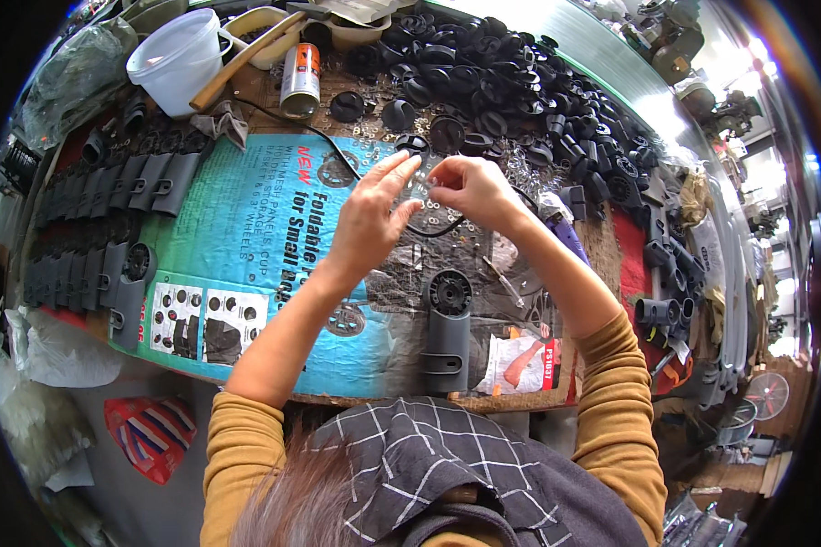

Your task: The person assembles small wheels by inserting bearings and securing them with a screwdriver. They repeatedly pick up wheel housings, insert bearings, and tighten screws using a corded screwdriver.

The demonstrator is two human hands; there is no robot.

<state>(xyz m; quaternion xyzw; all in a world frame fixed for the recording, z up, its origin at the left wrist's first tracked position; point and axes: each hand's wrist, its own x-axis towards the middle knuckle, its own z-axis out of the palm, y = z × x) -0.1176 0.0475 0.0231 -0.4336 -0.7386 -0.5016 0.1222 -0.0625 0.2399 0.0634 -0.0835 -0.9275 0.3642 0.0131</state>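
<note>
Step in hand, as judged: picking up and sorting small metal washers (429, 211) from the scatter at the centre of the frame, above the grey bracket with a black wheel (448, 326) that lay lower centre on the printed cardboard sheet (246, 264).

Right hand (470, 190): fingers curled in, thumb and forefinger pinched together on what looked like one small washer; too small to be sure. Wrist bent, forearm entering from lower right in a mustard sleeve (616, 410).

Left hand (374, 219): mostly open, fingers long and fanned toward the upper right, fingertips just beside the right hand's pinch. It gripped nothing that could be seen; whether it touched the washer could not be told.

Next move, as judged, called for a fine two-handed grip, since the piece was tiny and loose ones lay close around.

About: a heap of black plastic caps (511, 91) across the upper right, rows of grey brackets (109, 219) at the left, a white bucket (178, 59) and a spray can (299, 80) upper left, a black cable (337, 150) crossing the sheet.
</note>
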